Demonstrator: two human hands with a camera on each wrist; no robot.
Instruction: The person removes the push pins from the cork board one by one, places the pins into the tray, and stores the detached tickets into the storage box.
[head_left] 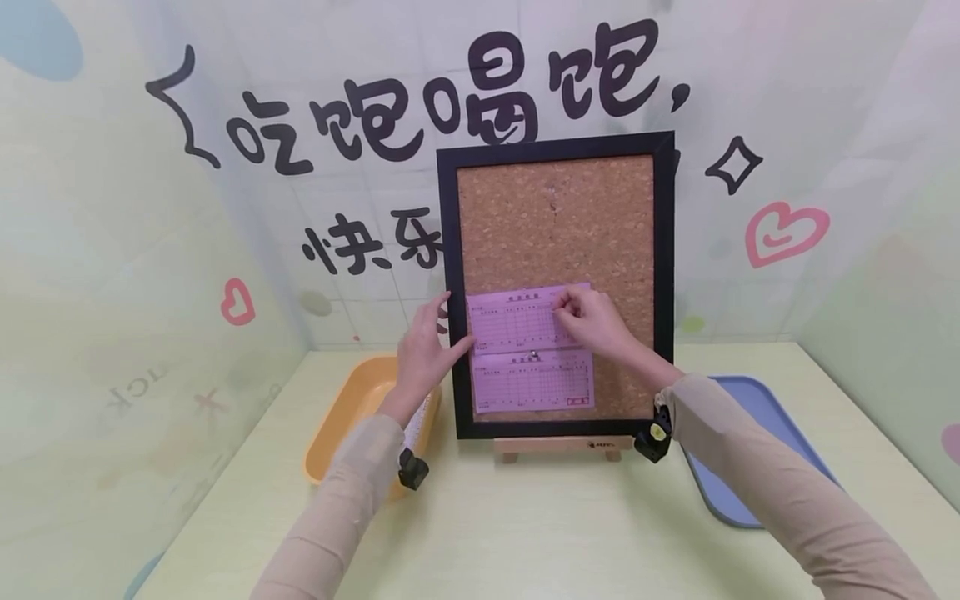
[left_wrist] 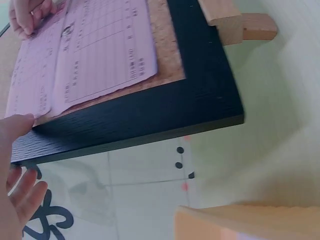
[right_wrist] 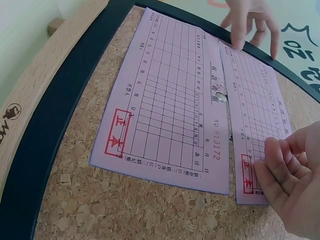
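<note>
A black-framed cork board [head_left: 555, 225] stands upright on a wooden easel [head_left: 558, 446]. Two purple printed slips lie on its lower half. The lower slip [head_left: 525, 383] [right_wrist: 165, 110] is fixed by a silver pin [head_left: 534, 356] [right_wrist: 221, 99]. The upper slip [head_left: 510, 321] [right_wrist: 255, 110] overlaps its top edge. My left hand [head_left: 435, 333] [left_wrist: 15, 160] has straight fingers, and one tip presses the upper slip's left edge at the frame [left_wrist: 150, 115]. My right hand [head_left: 577, 317] [right_wrist: 290, 180] has curled fingers that pinch at the upper slip's right end; anything small in them is hidden.
An orange tub [head_left: 345, 417] [left_wrist: 250, 222] sits on the table left of the board, behind my left forearm. A blue tray [head_left: 742, 417] lies to the right. Printed walls close in the back and both sides. The pale green tabletop [head_left: 525, 533] stretches in front of the easel.
</note>
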